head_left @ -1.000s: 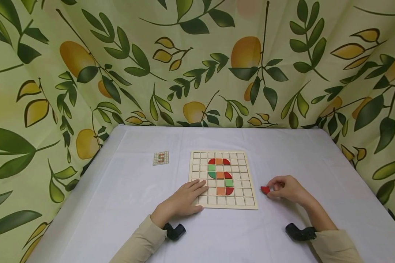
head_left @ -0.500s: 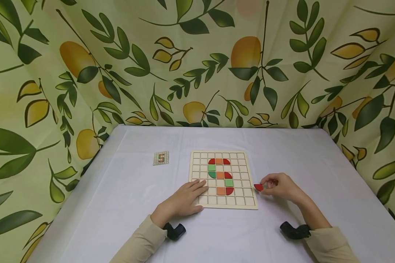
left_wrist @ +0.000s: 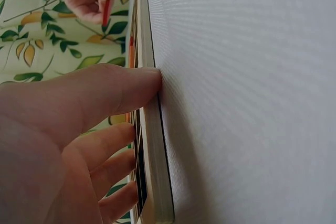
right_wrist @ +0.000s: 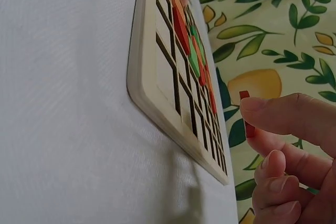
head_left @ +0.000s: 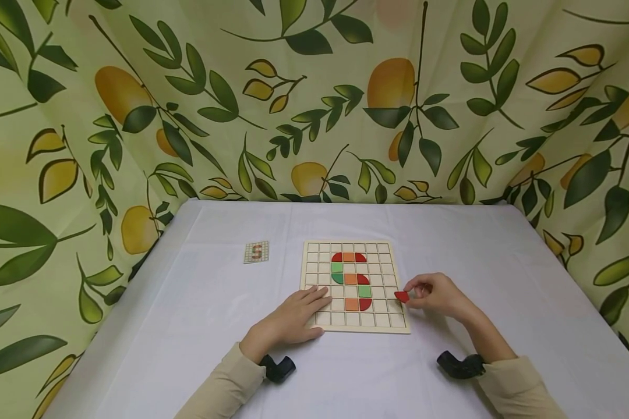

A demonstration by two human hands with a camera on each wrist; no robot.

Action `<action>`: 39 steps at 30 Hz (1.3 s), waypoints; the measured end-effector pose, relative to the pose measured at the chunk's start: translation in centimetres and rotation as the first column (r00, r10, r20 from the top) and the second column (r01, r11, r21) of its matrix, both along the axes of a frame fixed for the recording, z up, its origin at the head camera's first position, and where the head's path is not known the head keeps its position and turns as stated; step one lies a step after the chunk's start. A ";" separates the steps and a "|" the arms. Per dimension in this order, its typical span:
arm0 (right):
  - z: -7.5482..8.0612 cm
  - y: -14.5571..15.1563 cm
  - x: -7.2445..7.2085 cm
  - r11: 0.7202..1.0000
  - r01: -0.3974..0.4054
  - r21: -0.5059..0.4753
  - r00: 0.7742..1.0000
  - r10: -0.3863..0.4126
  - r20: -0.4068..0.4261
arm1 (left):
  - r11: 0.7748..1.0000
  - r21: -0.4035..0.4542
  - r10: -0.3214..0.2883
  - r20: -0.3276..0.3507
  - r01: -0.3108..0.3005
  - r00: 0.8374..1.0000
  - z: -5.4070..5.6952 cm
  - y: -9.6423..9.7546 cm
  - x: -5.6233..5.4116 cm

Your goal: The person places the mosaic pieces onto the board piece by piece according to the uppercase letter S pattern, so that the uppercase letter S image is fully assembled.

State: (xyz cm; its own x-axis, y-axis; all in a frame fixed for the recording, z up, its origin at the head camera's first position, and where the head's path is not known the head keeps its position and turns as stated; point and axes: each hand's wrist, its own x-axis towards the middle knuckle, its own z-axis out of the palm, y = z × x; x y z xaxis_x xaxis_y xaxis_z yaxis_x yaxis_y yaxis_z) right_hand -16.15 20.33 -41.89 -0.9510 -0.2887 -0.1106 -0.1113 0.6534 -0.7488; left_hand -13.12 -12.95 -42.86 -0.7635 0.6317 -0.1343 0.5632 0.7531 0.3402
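A pale wooden grid board (head_left: 322,319) lies on the table, with red, orange and green tiles set in an S-like shape. My left hand (head_left: 293,314) rests on its left front part with straight fingers; in the left wrist view the thumb (left_wrist: 121,90) touches the board's edge. Between thumb and fingertips my right hand (head_left: 440,295) pinches a red quarter-round tile (head_left: 401,297), raised over the board's right edge. Seen edge-on in the right wrist view, that red tile (right_wrist: 248,127) is apart from the board.
A small pattern card (head_left: 256,252) showing an S on a grid lies left of the board. White cloth covers the table (head_left: 209,291). A leaf-and-fruit patterned curtain (head_left: 314,105) hangs behind and at both sides. Each wrist carries a black mount (head_left: 279,369).
My right hand has moved left with the red tile, from beside the board to over its right edge. The left hand has stayed in place.
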 end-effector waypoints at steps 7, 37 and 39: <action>0.0 -0.6 -0.2 1.000 -0.003 0.001 1.000 0.003 -0.001 | 1.000 -0.002 -0.001 0.005 0.001 1.000 -0.1 0.0 0.0; -0.6 -3.1 -0.9 0.998 -0.049 -0.029 0.999 0.049 0.001 | 1.000 -0.004 0.001 0.000 -0.001 1.000 -0.4 0.0 -0.2; -0.5 -3.3 -0.9 0.998 -0.056 -0.030 0.998 0.056 -0.004 | 1.000 -0.004 -0.004 -0.007 0.004 1.000 -0.4 0.0 -0.2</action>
